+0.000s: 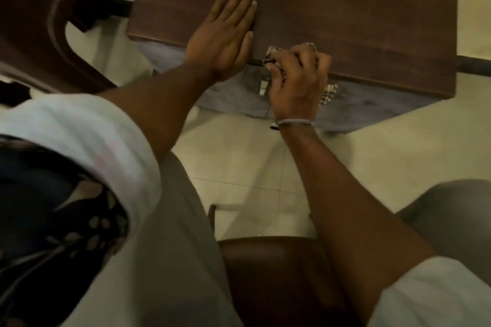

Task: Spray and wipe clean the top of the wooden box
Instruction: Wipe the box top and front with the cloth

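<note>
The wooden box (345,8) is dark brown with a grey front side and fills the upper middle of the head view. My left hand (225,34) lies flat, fingers together and extended, on the box top near its front edge. My right hand (297,79) is closed around a checked cloth (328,94), pressed against the front edge of the box top. Bits of the cloth stick out above the knuckles and at the right of the hand. A small metal latch (263,87) shows on the grey front just left of my right hand. No spray bottle is in view.
A dark wooden chair (39,21) stands at the upper left beside the box. Pale tiled floor (239,162) lies below the box. I sit on a brown seat (265,273) with my knees at either side.
</note>
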Motion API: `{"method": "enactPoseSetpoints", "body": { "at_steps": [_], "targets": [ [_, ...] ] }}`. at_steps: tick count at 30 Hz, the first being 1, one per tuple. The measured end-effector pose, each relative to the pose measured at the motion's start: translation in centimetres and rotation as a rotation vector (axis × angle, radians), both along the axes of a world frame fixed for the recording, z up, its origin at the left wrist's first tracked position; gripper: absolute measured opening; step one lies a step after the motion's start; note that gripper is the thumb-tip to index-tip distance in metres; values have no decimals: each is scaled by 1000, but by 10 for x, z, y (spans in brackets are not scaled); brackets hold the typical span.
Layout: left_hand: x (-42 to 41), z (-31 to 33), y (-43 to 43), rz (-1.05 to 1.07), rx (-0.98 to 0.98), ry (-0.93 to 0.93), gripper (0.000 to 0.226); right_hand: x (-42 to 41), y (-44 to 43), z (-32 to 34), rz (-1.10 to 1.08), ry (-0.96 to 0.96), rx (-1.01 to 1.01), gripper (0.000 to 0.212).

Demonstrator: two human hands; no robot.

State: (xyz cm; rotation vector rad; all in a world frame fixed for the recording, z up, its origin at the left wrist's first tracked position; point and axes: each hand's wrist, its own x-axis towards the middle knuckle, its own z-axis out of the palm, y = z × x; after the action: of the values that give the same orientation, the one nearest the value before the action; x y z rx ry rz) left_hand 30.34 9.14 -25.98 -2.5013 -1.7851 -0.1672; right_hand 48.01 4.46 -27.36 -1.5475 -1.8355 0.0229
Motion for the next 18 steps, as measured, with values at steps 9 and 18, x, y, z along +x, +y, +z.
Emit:
{"method": "enactPoseSetpoints", "body": {
  "at_steps": [9,18],
  "targets": [
    [35,-4,-15,141,121,-116,59,-25,-36,-32,-163,604,-116,5],
    [45,-24,-5,307,313,-230,56,-44,-33,-60,-302,897,-238,36]
  ]
}}
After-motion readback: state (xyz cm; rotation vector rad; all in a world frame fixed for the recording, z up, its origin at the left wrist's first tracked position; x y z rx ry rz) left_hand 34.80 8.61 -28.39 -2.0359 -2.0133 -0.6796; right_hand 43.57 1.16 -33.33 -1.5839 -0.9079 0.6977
